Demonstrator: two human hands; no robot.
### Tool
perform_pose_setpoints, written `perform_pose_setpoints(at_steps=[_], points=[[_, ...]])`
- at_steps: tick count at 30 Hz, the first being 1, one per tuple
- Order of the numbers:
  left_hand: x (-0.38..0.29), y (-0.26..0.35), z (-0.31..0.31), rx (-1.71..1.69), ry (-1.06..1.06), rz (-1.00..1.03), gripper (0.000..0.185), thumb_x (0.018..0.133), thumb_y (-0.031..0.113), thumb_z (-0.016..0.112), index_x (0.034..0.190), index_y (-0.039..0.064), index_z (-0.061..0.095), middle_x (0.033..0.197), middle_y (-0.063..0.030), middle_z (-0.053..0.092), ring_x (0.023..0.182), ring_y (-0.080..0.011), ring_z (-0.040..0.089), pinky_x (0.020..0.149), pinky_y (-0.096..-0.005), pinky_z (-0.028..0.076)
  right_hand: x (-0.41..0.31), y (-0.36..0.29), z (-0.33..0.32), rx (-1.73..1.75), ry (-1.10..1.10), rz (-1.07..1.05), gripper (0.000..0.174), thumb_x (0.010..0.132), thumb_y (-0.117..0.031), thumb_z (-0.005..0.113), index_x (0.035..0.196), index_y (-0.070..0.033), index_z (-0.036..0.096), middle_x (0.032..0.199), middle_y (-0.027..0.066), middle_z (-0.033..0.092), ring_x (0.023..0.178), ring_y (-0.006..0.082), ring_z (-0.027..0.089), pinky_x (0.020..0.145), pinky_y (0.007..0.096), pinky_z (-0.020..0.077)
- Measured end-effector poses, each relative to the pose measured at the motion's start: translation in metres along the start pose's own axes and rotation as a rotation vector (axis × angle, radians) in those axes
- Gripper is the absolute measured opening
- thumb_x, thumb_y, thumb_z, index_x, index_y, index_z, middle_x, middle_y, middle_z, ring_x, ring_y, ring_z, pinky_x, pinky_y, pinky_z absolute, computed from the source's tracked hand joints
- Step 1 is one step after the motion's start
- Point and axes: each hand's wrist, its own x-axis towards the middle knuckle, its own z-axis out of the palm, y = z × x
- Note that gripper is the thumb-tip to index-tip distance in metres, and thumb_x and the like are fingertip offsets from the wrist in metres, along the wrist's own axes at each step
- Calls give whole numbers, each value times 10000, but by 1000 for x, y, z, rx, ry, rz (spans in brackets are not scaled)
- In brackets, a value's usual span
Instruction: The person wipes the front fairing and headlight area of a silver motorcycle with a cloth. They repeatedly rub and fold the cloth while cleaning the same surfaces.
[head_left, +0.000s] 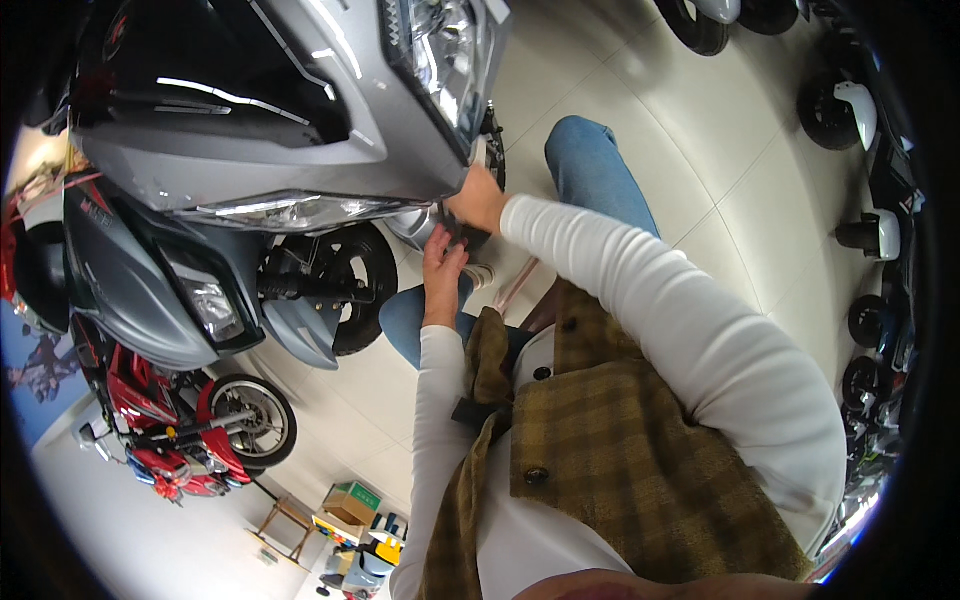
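Note:
The grey front fairing (405, 150) of a scooter fills the upper left, with its headlight (446, 60) towards the top. Below the fairing's lower tip, my right hand (480, 199) is bent at the wrist with its fingers largely hidden; whether it grips something cannot be told. Close beside it, my left hand (444, 270) has its fingers extended against a dark part (474, 237) near the scooter's front fender (412, 227). What the fingertips touch is partly hidden. A pale pink strap or strip (517, 285) lies between my knees.
A grey-blue scooter (150, 277) with a black front wheel (364, 289) stands close on the left. Beyond it is a red motorcycle (217, 427). A cardboard box (351, 504) and wooden stool (289, 529) are at the bottom left. More two-wheelers line the right side.

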Motion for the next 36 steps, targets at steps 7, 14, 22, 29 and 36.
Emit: perform_pose_setpoints(at_steps=[7, 14, 22, 29, 36], points=[[-6, -41, -24, 164, -13, -391, 607, 968, 184, 674, 1484, -6, 417, 1327, -146, 600, 1109, -247, 664, 922, -369, 548, -107, 26, 18, -206, -630, 123, 374, 863, -206, 701, 1216, -101, 638, 1165, 256, 667, 1084, 457, 656, 962, 516, 511], [-21, -38, -24, 24, 65, -213, 705, 962, 124, 672, 1584, 53, 349, 1489, -127, 506, 1190, -210, 605, 976, -337, 513, -67, 6, -8, -168, -399, 307, 362, 887, -270, 625, 1101, 19, 654, 1012, 294, 712, 978, 447, 697, 878, 508, 552], [9, 25, 15, -44, -61, 121, 507, 987, 40, 614, 1471, 44, 463, 1397, -84, 573, 1206, -179, 606, 962, -311, 523, -23, -41, -27, -44, 118, 18, 433, 799, -167, 703, 1191, -15, 598, 1102, 226, 596, 1100, 430, 590, 886, 481, 543], [6, 11, 3, 183, 16, -136, 518, 982, 80, 636, 1467, 21, 463, 1395, -125, 571, 1181, -209, 624, 1013, -368, 497, -69, 13, -12, -151, -184, 85, 404, 797, -118, 724, 1188, -130, 628, 1091, 180, 628, 1035, 427, 629, 875, 489, 544], [4, 2, 7, 129, -1, -115, 697, 1000, 126, 657, 1600, 40, 314, 1579, -165, 439, 1287, -228, 587, 1052, -363, 464, -18, 22, -11, 241, 423, 312, 504, 835, -50, 624, 1327, -14, 522, 1177, 280, 563, 1111, 487, 538, 1015, 516, 448]])
